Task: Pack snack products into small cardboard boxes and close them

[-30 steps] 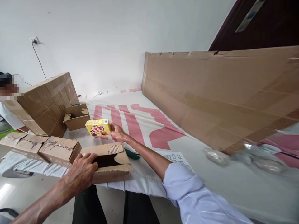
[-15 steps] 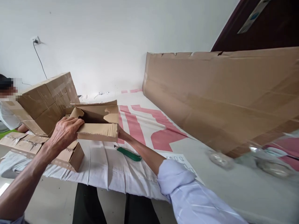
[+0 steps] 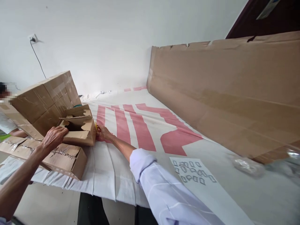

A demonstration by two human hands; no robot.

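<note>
An open cardboard box (image 3: 77, 137), its flaps up and its inside dark, rests at the left of the cloth-covered table. My left hand (image 3: 55, 136) grips its near left edge, fingers over the rim. At the box's right end is my right hand (image 3: 103, 132), its fingers curled beside the cardboard. A small yellow piece (image 3: 96, 126) shows at those fingertips; what it belongs to is hidden. Closed, taped cardboard boxes (image 3: 64, 157) lie in a row just in front. Behind the open box part of a green round object (image 3: 77, 106) peeks out.
A large taped carton (image 3: 47, 103) leans at the left, with a person's arm (image 3: 18, 133) beside it. A tall cardboard panel (image 3: 211, 93) lines the right side. A printed sheet (image 3: 194, 175) and a blurred clear plastic item (image 3: 247, 165) lie on the table.
The open box and both hands have moved left and farther away, beside the large carton. The green-handled cutter seen on the cloth before no longer shows. The view has shifted slightly.
</note>
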